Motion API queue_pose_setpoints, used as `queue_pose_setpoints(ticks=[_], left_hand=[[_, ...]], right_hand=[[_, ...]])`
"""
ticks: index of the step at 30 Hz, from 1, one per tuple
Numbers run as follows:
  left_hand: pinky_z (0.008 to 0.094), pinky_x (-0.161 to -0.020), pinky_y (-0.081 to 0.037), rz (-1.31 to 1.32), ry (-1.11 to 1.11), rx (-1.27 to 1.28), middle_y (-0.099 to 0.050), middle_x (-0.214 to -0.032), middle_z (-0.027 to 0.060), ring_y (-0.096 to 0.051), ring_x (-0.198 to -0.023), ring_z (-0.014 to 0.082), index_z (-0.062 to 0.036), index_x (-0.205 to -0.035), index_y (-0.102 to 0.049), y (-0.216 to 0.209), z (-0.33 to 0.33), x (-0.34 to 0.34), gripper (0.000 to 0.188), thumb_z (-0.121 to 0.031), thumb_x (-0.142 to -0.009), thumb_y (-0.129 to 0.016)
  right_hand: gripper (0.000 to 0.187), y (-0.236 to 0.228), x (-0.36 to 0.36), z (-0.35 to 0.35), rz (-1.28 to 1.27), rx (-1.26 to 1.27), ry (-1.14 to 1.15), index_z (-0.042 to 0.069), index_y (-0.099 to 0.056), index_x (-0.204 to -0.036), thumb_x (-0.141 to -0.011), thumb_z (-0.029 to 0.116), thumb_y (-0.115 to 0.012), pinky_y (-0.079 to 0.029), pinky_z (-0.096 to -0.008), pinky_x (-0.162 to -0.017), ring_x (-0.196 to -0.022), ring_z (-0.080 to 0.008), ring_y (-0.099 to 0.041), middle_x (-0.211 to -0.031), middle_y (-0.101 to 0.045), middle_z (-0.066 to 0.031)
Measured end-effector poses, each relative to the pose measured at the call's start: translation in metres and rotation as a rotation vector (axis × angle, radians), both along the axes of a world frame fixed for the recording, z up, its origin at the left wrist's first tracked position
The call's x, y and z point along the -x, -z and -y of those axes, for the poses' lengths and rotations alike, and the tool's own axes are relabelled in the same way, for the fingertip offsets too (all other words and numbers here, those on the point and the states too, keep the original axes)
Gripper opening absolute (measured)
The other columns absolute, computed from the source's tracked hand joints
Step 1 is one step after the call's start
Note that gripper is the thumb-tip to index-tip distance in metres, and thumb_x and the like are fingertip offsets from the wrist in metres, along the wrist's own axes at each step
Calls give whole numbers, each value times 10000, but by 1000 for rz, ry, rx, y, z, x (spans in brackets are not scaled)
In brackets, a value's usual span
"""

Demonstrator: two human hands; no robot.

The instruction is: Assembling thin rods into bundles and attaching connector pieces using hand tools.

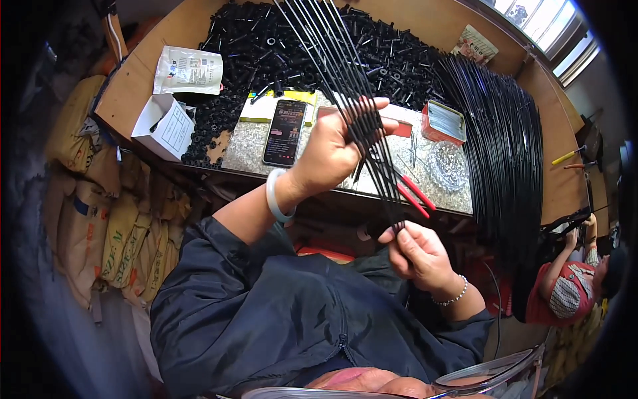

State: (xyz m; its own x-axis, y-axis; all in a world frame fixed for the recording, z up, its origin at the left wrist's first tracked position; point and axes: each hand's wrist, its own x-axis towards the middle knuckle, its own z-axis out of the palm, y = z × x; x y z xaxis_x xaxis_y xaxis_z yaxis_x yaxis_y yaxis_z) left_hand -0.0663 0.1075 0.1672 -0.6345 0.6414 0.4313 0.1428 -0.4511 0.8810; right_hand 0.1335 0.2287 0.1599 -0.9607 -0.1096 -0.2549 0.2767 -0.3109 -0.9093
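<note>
A fanned bundle of long thin rods [365, 126] slants across the bench front, with thicker black sleeves partway along and the upper ends running past the top of the picture. My left hand [332, 153], a pale bangle on its wrist, is closed around the bundle near those sleeves. Lower down, the rods draw together at their bottom ends, where my right hand [420, 255] pinches them between thumb and fingers; a beaded bracelet is on that wrist. Behind the rods, red-handled pliers [417, 196] lie at the bench edge, partly covered.
A heap of small black tubular parts [259, 46] covers the bench's back. A phone [284, 133], a white box [166, 128], a white pouch [189, 70], a red tin [444, 123] and a clear glass dish [446, 166] stand nearer. Many black rods [502, 146] lie right; another person [565, 286] sits beyond.
</note>
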Motion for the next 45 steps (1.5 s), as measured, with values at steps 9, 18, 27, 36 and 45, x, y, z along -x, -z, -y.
queue_pose_setpoints(ticks=[9,18,27,36,45], left_hand=[[371,-701,-519,-918,-218,105,-660,-866,132,-644,-805,316,-74,-959,-641,94,-33,76,180,-49,-787,-596],[526,-967,-382,-1490,-436,958,-396,-1385,213,-382,-1258,437,-146,-1364,-397,93,-22,140,771,-342,-691,-718],[539,-1105,-114,-1065,248,390,-491,-1316,79,-290,-1355,333,-114,-934,-579,114,-9,40,126,-201,-847,-606],[574,-1089,-229,-1438,245,542,-343,-1429,171,-300,-1349,353,-364,-1354,-411,145,10,32,610,-145,-805,-559],[634,-1044,-234,-1413,86,667,-364,-1368,196,-274,-1322,456,-505,-1351,-340,136,16,26,707,-138,-792,-568]], right_hand=[[230,46,-19,6,-238,-394,197,19,-500,-907,-984,221,-423,-278,-185,-461,-497,-26,-342,-603,-429,33],[188,212,46,-3,-362,-726,393,22,-524,-842,-966,148,-460,-367,-278,-459,-465,-129,-454,-552,-462,-42],[164,191,55,-5,-569,-1233,366,-11,-574,-994,-850,66,-587,-485,-415,-691,-788,-340,-599,-864,-606,-176],[355,134,31,-76,-348,-1825,582,70,-597,-1095,-783,203,-704,-392,-389,-851,-947,-288,-500,-1019,-562,-108],[208,79,77,-105,-459,-1965,636,91,-655,-963,-793,205,-687,-385,-376,-814,-895,-257,-521,-895,-607,-60]])
